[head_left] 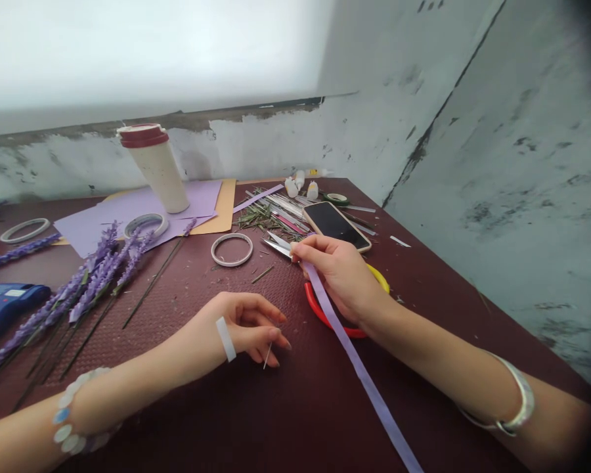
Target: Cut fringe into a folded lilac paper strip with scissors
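Observation:
My left hand (pixel 241 328) is over the table at the centre, pinching a thin wire (pixel 268 355) between thumb and fingers. A strip of white tape (pixel 226 339) is stuck on the back of that hand. To the right, my right hand (pixel 342 272) pinches the upper end of a long purple paper strip (pixel 362 372), which runs down to the bottom edge. Scissors with red and yellow handles (pixel 324 314) lie beneath my right hand, their blades (pixel 278 244) pointing to the upper left.
Purple flower stems (pixel 86 286) and a blue glue gun (pixel 12 305) lie at the left. A lidded cup (pixel 160 172) stands on purple paper (pixel 93 220). A tape ring (pixel 232 250), a phone (pixel 337 225) and small white bottles (pixel 312 191) are farther back.

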Demonstrator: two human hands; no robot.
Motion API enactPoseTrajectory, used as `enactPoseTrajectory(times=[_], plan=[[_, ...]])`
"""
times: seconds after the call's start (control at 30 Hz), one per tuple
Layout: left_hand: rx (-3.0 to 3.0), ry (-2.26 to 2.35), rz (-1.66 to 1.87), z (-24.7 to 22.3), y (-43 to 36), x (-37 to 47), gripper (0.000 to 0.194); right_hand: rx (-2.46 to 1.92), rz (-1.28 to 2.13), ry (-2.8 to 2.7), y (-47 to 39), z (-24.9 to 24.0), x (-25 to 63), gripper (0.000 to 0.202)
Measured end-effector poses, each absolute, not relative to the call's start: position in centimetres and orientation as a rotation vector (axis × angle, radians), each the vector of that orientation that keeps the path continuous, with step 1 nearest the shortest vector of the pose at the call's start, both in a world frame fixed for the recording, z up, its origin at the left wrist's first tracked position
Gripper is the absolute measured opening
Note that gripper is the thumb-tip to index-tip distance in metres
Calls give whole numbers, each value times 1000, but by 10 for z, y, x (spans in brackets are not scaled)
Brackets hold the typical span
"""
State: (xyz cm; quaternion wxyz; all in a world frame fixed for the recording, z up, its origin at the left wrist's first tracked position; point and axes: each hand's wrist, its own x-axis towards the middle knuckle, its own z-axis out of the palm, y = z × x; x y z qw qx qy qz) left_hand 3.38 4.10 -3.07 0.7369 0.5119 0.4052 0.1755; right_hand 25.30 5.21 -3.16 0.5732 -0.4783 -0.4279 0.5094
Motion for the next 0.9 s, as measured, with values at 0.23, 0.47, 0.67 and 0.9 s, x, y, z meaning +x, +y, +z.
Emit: enactPoseTrajectory(times=[0.23, 0.47, 0.67, 0.9], plan=[[971, 909, 341, -21, 43, 32, 43, -1070, 1291, -988, 53, -27, 256, 48], [958, 922, 312, -17, 42, 34, 48, -1006, 1357, -989, 53, -27, 256, 46], [970, 852, 297, -27, 43, 34, 53, -979, 1379, -1018, 51, -24, 256, 42], [978, 912, 267, -19, 38, 35, 46, -996, 1349, -1026, 49, -22, 255, 44]])
